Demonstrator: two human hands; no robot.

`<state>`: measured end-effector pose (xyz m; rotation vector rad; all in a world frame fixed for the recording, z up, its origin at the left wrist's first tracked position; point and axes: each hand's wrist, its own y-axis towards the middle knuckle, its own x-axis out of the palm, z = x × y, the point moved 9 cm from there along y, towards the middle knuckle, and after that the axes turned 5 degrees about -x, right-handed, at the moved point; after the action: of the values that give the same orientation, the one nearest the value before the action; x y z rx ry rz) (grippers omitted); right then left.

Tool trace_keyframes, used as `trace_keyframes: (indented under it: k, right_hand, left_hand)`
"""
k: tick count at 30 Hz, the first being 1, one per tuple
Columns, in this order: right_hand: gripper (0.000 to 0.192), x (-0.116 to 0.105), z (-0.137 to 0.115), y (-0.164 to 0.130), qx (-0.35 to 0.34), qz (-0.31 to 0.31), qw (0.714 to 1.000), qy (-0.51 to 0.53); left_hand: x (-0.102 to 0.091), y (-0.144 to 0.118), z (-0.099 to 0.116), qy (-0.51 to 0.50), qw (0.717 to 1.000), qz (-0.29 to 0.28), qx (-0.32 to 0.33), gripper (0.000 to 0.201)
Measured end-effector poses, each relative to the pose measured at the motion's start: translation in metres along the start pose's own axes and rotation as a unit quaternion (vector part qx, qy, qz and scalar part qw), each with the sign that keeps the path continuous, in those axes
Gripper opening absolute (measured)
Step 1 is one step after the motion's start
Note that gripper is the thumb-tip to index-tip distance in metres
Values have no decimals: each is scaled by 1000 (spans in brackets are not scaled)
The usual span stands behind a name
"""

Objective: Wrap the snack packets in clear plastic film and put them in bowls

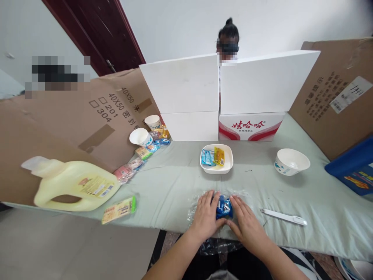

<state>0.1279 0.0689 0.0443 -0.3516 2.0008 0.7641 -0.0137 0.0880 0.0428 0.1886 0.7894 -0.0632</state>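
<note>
A small shiny blue packet (224, 207) lies at the near edge of the table, on a crumpled sheet of clear plastic film (192, 204). My left hand (206, 214) grips it from the left, fingers bent over its side and onto the film. From the right, my right hand (244, 218) presses against the same packet, and the two thumbs almost meet below it. The palms hide part of the packet and film. Just beyond the hands sits a white square bowl (216, 170) holding a light-blue packet (208, 157) and a yellow packet (219, 156).
A white cutter (284, 216) and a paper bowl (292, 161) are at right, near a blue container (354, 167). At left lie a yellow jug (75, 184), a green-ended pack (119, 210) and several small packets (125, 173). White boxes (189, 126) and cardboard (335, 89) border the table.
</note>
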Motion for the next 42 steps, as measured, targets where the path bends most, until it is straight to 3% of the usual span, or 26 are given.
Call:
trace_keyframes:
  k: [6, 9, 11, 13, 16, 19, 22, 27, 32, 35, 39, 42]
  right_hand:
    - [64, 10, -1, 13, -5, -81, 996, 30]
    - [68, 17, -15, 27, -34, -122, 991, 43]
    - [74, 25, -25, 36, -59, -152, 985, 48]
    - [75, 33, -29, 42, -75, -174, 980, 56]
    - [68, 34, -25, 48, -71, -162, 980, 96]
    - [59, 29, -15, 49, -58, -130, 978, 149]
    - [58, 27, -8, 46, -55, -114, 977, 172]
    - [68, 34, -1, 43, -28, -124, 977, 171]
    - [75, 37, 5, 41, -16, -127, 971, 200]
    - [64, 38, 9, 41, -6, -111, 972, 208]
    - [48, 37, 8, 44, -1, -87, 974, 208]
    - [46, 35, 8, 46, 6, -76, 974, 214]
  left_hand:
    - [-23, 19, -14, -54, 996, -64, -43, 96]
    - [-41, 18, -9, -38, 999, -13, -9, 63]
    - [-50, 10, 3, -22, 997, 54, 50, 29]
    - [-47, -1, 15, -10, 990, 81, 115, 15]
    - [-29, -9, 20, 27, 987, 46, 154, 26]
    - [-19, -3, 8, 78, 990, -2, 118, 60]
    - [-15, 7, -2, 112, 987, -68, 91, 71]
    - [-15, 14, 0, 141, 973, -148, 103, 67]
    - [-25, 23, -2, 151, 973, -145, 97, 55]
    - [-28, 30, -1, 155, 970, -167, 82, 52]
    - [-12, 29, 9, 213, 947, -211, 115, 62]
    - [-8, 31, 6, 241, 943, -211, 85, 55]
